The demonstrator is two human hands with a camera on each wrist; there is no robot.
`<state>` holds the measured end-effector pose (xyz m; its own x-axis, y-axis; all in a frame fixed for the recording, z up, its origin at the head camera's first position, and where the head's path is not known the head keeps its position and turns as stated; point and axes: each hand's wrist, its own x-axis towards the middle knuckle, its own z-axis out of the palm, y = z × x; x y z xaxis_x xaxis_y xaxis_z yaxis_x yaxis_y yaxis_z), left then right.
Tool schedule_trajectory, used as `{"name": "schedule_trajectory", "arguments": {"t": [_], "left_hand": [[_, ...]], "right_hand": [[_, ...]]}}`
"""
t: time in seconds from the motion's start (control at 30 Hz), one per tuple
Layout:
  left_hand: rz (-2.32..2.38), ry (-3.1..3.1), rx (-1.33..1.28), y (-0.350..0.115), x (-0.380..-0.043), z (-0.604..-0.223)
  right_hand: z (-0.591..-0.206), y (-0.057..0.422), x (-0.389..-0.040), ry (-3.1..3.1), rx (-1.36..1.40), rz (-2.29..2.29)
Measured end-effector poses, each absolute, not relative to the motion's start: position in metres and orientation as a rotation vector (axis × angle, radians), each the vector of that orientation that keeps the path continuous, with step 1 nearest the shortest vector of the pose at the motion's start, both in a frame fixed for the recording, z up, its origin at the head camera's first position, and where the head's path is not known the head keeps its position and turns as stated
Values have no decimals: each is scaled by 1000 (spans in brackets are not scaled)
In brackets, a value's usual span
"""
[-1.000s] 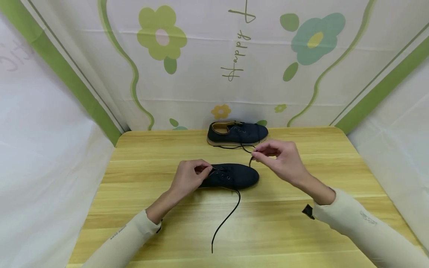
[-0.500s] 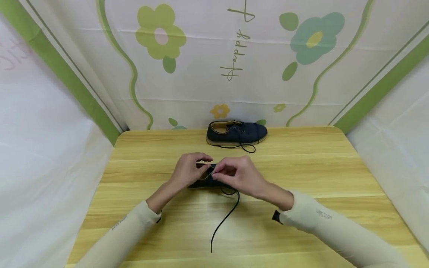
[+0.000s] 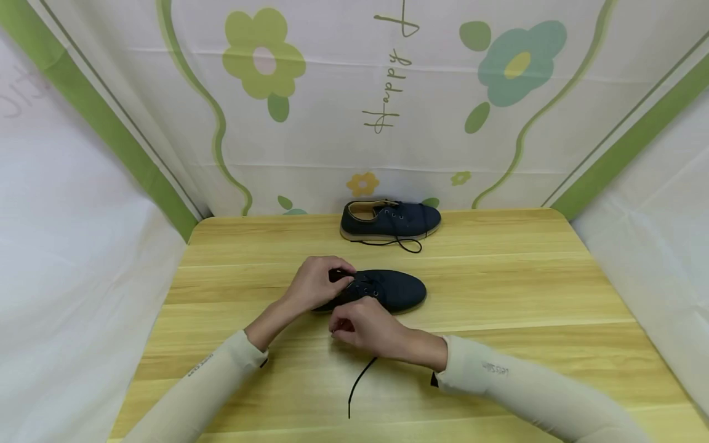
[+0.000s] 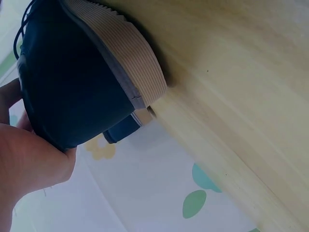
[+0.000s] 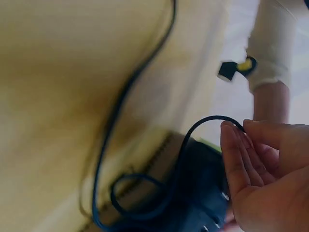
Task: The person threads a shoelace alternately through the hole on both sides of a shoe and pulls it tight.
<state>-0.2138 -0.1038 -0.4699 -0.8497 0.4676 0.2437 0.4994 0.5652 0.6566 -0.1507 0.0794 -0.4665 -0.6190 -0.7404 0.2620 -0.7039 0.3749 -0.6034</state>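
Observation:
A dark navy lace-up shoe (image 3: 400, 288) lies on the wooden table, toe to the right. My left hand (image 3: 317, 283) pinches the shoe at the tongue, by the top of the lacing, and covers part of its opening. In the left wrist view the shoe's heel (image 4: 72, 82) and ribbed tan sole show. Just in front of the shoe, my right hand (image 3: 372, 327) pinches a black shoelace (image 5: 203, 121) between thumb and fingers. That lace loops back to the shoe in the right wrist view. Another lace end (image 3: 356, 381) trails over the table toward me.
A matching shoe (image 3: 415, 220) stands at the table's back edge, its lace (image 3: 410, 248) looped in front of it. Behind it hangs a white cloth (image 3: 332, 135) printed with flowers. White cloth also flanks the wooden table (image 3: 526, 277) on both sides.
My right hand has carried the lace from beyond the toe leftward over the shoe, then down to its near side. My left hand has stayed by the tongue.

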Motion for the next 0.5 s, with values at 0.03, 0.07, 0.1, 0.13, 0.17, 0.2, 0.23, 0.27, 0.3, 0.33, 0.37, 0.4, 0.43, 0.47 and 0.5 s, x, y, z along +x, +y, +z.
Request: {"name": "schedule_trajectory", "arguments": {"t": [0.03, 0.07, 0.1, 0.13, 0.17, 0.2, 0.23, 0.27, 0.3, 0.33, 0.37, 0.4, 0.43, 0.47, 0.5], "left_hand": [[-1171, -2744, -850, -104, -214, -470], [-1171, -2745, -852, -104, -214, -470], [-1170, -2745, -852, -104, -214, -470], [-1169, -2744, -854, -104, -214, -471], [-1167, -2744, -854, -104, -214, -471], [-1165, -2745, -855, -104, -214, -472], [-1161, -2746, -854, -104, -214, -472], [-1156, -2747, -854, -104, -214, -472], [-1154, -2747, -852, -105, -215, -473], [-1154, -2747, -851, -105, -215, -473], [-1154, -2747, -849, -105, -215, -473], [-1157, -2747, -848, -105, -215, -474], [-1160, -2746, -845, -105, -215, -474], [-1164, -2745, -842, -105, -215, -474], [-1168, -2744, -839, -105, -215, -474]], "right_hand": [[-470, 78, -149, 2566, -1348, -1063], [-473, 77, -148, 2571, -1353, -1047], [-476, 76, -147, 2575, -1352, -1030], [-479, 75, -146, 2578, -1360, -1018], [-482, 74, -145, 2580, -1359, -1003], [-484, 73, -145, 2581, -1354, -984], [-486, 72, -145, 2577, -1351, -971], [-487, 72, -144, 2573, -1346, -960], [-489, 71, -144, 2566, -1340, -949], [-491, 71, -144, 2559, -1333, -941], [-492, 71, -144, 2552, -1322, -931], [-493, 72, -144, 2547, -1315, -922], [-494, 72, -144, 2542, -1309, -914], [-495, 72, -144, 2539, -1303, -905], [-496, 73, -144, 2538, -1302, -894]]}}
